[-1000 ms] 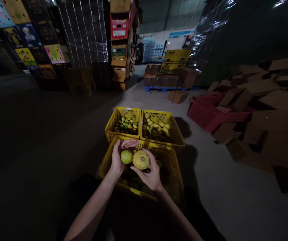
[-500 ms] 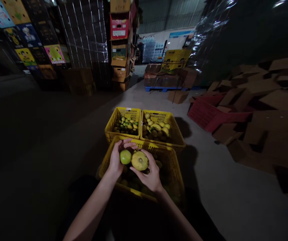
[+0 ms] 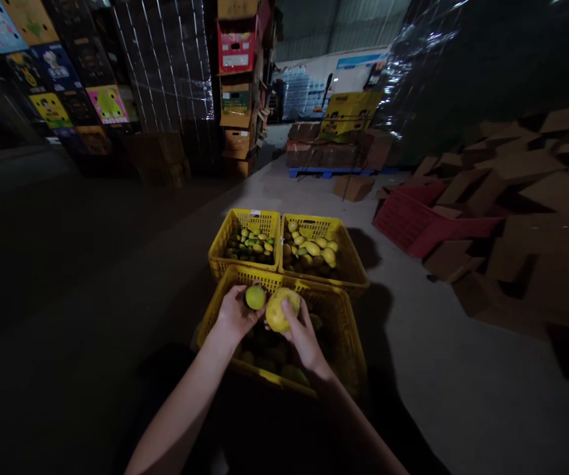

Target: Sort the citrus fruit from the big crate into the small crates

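Observation:
My left hand is closed around a small green lime. Close beside it, my right hand grips a larger yellow lemon, thumb across its face. Both fruits are held over the near yellow crate, where more fruit lies in deep shadow. Behind it, the far left crate holds small green and yellow fruit. Larger yellow lemons lie in the far right crate.
A red crate with flattened cardboard boxes is heaped at the right. Farther back, a blue pallet carries boxes, next to a tall column of cartons. Stacked printed cartons stand at the far left.
The lemon has turned in my right hand, and the thumb now lies over its front. My left hand's raised fingers have dropped lower around the lime. Both fruits have shifted slightly right.

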### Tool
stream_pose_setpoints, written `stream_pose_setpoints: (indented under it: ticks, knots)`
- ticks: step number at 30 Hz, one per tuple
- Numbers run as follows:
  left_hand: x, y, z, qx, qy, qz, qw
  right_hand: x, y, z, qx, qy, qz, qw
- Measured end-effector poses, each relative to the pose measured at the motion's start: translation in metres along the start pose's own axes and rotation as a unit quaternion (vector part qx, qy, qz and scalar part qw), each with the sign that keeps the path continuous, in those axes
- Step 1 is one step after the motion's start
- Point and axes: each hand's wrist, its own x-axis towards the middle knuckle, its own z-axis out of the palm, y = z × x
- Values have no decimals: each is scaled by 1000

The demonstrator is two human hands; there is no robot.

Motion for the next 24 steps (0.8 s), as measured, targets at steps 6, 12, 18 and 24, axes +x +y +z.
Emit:
stream_pose_setpoints:
  ticks: [6, 12, 18, 24]
  knots:
    - [7, -8, -2, 21, 3, -5, 1000, 4, -12, -6, 157, 5, 190, 969]
    - [10, -16, -5, 29, 9, -13, 999, 9, -15, -17, 176, -21, 244, 953]
    - [11, -26, -2, 42, 4, -13, 999, 10, -17, -19, 182, -19, 245, 952]
    - [10, -36, 1, 82, 29, 18, 996, 6, -21, -17, 184, -28, 220, 958]
